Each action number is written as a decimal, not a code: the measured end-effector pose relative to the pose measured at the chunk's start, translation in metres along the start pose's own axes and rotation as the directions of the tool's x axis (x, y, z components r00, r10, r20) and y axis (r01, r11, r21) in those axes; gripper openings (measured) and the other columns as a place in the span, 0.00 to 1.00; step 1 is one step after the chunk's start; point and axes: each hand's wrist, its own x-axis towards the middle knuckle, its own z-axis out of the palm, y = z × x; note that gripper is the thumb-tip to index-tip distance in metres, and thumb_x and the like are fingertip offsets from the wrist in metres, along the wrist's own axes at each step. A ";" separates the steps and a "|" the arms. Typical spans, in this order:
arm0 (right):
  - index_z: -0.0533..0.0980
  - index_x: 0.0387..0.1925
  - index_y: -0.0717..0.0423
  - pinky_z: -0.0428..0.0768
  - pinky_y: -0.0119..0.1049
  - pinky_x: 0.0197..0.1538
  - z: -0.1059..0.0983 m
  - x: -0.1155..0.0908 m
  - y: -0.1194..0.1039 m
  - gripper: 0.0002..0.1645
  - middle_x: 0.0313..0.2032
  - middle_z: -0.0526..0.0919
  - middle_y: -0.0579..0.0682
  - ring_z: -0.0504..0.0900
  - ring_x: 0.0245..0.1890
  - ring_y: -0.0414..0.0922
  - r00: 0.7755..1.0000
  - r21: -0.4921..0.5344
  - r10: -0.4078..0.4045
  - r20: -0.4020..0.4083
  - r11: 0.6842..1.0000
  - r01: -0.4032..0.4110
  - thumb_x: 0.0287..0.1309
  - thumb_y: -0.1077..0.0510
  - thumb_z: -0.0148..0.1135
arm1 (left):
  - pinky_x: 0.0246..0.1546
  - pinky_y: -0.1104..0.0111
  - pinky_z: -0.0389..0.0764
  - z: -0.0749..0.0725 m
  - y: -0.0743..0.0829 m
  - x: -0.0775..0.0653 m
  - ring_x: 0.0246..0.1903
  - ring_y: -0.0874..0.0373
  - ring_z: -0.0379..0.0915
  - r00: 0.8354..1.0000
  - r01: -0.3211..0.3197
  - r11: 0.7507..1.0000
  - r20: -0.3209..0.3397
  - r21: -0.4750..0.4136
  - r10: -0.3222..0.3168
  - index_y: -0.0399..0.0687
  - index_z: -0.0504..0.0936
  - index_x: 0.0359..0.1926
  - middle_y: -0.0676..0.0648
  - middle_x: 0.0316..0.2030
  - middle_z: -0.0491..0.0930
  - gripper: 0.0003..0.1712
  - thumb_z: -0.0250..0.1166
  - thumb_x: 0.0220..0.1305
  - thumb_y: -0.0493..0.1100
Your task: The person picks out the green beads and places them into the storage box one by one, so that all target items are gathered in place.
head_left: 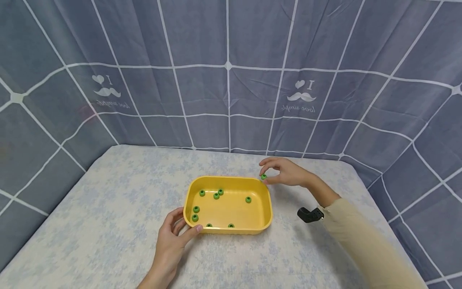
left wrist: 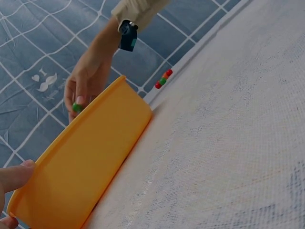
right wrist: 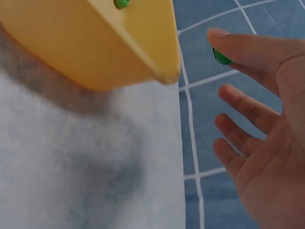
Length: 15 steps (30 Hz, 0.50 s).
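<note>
A yellow plastic tray (head_left: 231, 231) stands on the table with several green beads (head_left: 248, 199) lying loose in it. At its near left corner my left hand (head_left: 174, 237) grips the rim, thumb on the near side and fingers at the left wall. My right hand (head_left: 283, 171) is raised by the tray's far right corner. Between its thumb and index finger it pinches one green bead (right wrist: 221, 57); the other fingers are apart and loosely bent in the right wrist view. In the left wrist view the tray's outer wall (left wrist: 90, 152) hides the beads inside.
A patterned pale cloth (head_left: 108, 224) covers the table. In the left wrist view, a short row of red, orange and green beads (left wrist: 164, 79) lies beyond the tray. A blue-grey checked curtain (head_left: 202, 92) surrounds the table's back and sides. A black device (head_left: 310, 215) is on the right wrist.
</note>
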 end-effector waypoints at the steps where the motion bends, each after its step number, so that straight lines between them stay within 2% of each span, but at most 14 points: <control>1: 0.86 0.46 0.56 0.65 0.67 0.71 0.001 0.002 -0.002 0.13 0.67 0.74 0.59 0.71 0.66 0.60 1.000 -0.004 -0.003 0.006 1.000 0.003 0.62 0.55 0.74 | 0.52 0.71 0.83 0.000 0.000 0.000 0.66 0.49 0.68 1.000 0.000 1.000 0.000 0.000 0.000 0.46 0.66 0.72 0.43 0.68 0.66 0.44 0.78 0.59 0.35; 7: 0.87 0.45 0.52 0.66 0.64 0.71 0.005 0.016 -0.015 0.11 0.67 0.74 0.58 0.71 0.67 0.59 0.999 -0.013 -0.015 0.031 1.000 0.015 0.62 0.56 0.75 | 0.52 0.72 0.84 -0.001 -0.003 0.001 0.67 0.45 0.67 1.000 -0.015 1.000 0.008 0.003 0.015 0.43 0.63 0.74 0.40 0.70 0.64 0.46 0.78 0.60 0.35; 15: 0.87 0.46 0.56 0.66 0.62 0.72 0.015 0.034 -0.030 0.12 0.67 0.74 0.57 0.68 0.69 0.57 0.997 -0.017 -0.035 0.066 0.999 0.036 0.61 0.58 0.75 | 0.52 0.72 0.83 -0.002 -0.002 0.000 0.67 0.46 0.67 1.000 -0.015 1.000 0.003 0.001 0.015 0.44 0.64 0.74 0.41 0.70 0.65 0.45 0.78 0.60 0.35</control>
